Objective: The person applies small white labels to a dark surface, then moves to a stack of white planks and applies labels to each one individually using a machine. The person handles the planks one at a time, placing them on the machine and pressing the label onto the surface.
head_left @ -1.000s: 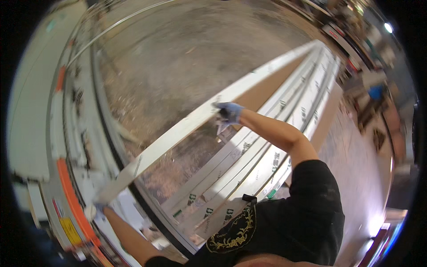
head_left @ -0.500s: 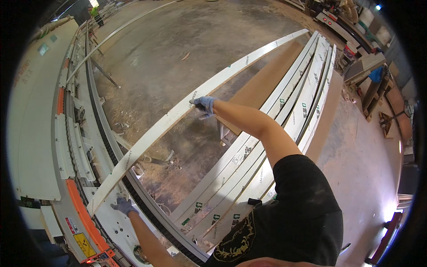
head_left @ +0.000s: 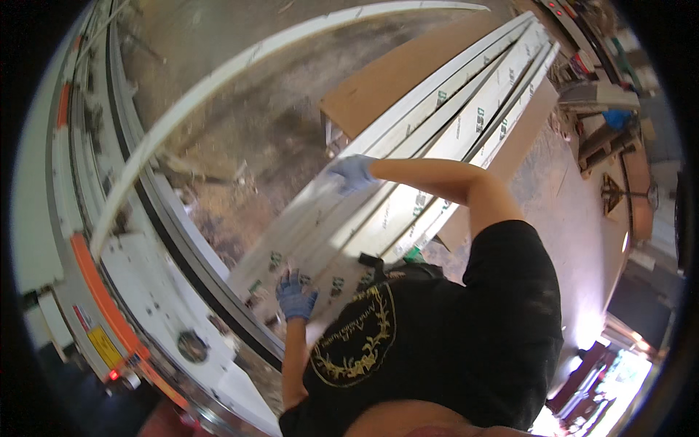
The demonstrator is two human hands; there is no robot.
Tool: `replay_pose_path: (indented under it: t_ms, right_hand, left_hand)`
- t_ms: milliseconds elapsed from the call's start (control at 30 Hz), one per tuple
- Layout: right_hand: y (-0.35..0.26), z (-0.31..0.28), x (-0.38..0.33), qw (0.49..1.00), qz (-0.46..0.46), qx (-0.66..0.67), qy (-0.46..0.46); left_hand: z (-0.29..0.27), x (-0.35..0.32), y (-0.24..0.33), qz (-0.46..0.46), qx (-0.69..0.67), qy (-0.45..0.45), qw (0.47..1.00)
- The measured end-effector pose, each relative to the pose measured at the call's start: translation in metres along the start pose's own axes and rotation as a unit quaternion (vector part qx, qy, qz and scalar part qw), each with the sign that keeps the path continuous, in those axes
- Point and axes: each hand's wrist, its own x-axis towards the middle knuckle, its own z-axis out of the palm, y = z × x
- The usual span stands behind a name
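My left hand [head_left: 295, 295], in a blue-grey glove, is open with its fingers spread over the near end of the stacked long white boards [head_left: 408, 211]. My right hand [head_left: 353, 173], gloved alike, is at the left edge of the same boards; motion smears its fingers, and I cannot tell whether they grip. Away from both hands, a long narrow white strip [head_left: 211, 84] arches across the view. Its near end is over the bed of a long machine [head_left: 156, 291] on the left.
An orange guard [head_left: 109, 306] and a yellow label [head_left: 105, 347] mark the machine's side. A dark rail [head_left: 171, 226] runs along it. Brown sheets [head_left: 408, 65] lie under the boards. Scraps litter the floor [head_left: 240, 146]. Wooden pieces [head_left: 604, 138] stand at the right.
My right hand has let go of the long white strip and moved to the stacked boards. My left hand has left the machine bed and moved right. The view has turned toward the boards.
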Motion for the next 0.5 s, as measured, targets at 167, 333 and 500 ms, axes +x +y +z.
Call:
replay_pose_path:
  t_ms: [167,333,500]
  right_hand:
    - [0.029,0.138,-0.126,0.948,-0.035,-0.314,-0.037]
    - [0.021,0.191,-0.156,0.942,-0.039,-0.332,-0.018]
    - [-0.026,0.22,-0.179,0.96,0.032,-0.277,-0.016]
  left_hand:
    - [0.065,-0.051,-0.023,0.053,0.077,0.037,0.995]
    - [0.084,-0.091,-0.021,-0.005,0.056,-0.023,0.998]
    - [0.076,-0.11,-0.01,-0.104,0.032,-0.174,0.979]
